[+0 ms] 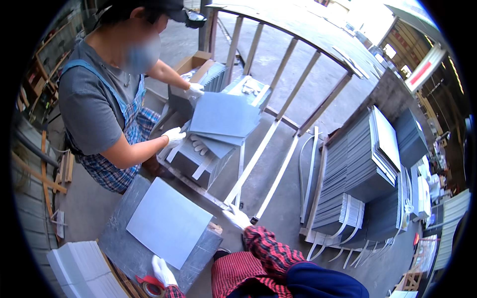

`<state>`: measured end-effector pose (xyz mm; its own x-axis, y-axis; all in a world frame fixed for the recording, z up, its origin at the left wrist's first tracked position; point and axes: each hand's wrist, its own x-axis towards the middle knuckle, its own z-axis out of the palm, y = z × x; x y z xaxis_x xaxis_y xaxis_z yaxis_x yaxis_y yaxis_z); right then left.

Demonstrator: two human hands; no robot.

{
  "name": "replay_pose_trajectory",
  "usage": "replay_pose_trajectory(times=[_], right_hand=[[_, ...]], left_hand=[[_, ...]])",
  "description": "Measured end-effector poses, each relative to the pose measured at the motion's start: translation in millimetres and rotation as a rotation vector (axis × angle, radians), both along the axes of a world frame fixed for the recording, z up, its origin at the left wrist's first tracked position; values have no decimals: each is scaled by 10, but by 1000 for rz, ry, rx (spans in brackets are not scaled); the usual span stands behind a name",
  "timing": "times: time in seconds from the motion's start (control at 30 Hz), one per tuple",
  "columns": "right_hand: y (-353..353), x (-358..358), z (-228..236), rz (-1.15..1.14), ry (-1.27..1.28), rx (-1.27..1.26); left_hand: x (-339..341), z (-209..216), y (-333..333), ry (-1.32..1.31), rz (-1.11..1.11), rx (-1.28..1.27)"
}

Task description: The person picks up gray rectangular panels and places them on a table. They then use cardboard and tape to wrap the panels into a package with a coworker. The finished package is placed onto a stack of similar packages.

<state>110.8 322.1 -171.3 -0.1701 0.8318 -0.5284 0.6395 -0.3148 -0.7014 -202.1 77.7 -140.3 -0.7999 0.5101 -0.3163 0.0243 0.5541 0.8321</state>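
A light grey square sheet (169, 222) lies on a dark, scuffed work board (117, 237) in front of me. At the sheet's near edge rests my left hand (163, 271) in a white glove, fingers stretched toward the sheet. Close beside it is a roll of red tape (150, 286). My right hand (237, 217), also gloved in white, reaches out by the low end of the metal frame (218, 199). Its fingers look extended, and I see nothing held in them. A small dark piece (254, 220) shows just beside that hand.
Across from me a co-worker (99, 89) with white gloves handles grey sheets (221, 115) stacked on boxes. A slatted metal rack (273, 64) stands behind. Strapped stacks of grey panels (357, 154) fill the right. Pale panels (87, 270) stand at lower left.
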Motion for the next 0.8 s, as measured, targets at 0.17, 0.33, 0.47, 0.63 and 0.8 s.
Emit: replay_pose_trajectory(times=[0.17, 0.33, 0.47, 0.63, 0.8], right_hand=[[-685, 1646, -146, -2, -190, -116], [-1950, 2971, -197, -131, -397, -198], [-2832, 3559, -466, -311, -206, -361], [-3494, 4215, -747, 350, -441, 19], [-3749, 4742, -701, -377, -291, -149]], left_hand=[[169, 519, 1137, 17, -286, 206], [1497, 799, 1882, -38, -809, 227], [2764, 502, 1657, -119, -1215, 183], [4238, 557, 1175, 1, -1946, -100], [5464, 1020, 1170, 188, -2270, -91]])
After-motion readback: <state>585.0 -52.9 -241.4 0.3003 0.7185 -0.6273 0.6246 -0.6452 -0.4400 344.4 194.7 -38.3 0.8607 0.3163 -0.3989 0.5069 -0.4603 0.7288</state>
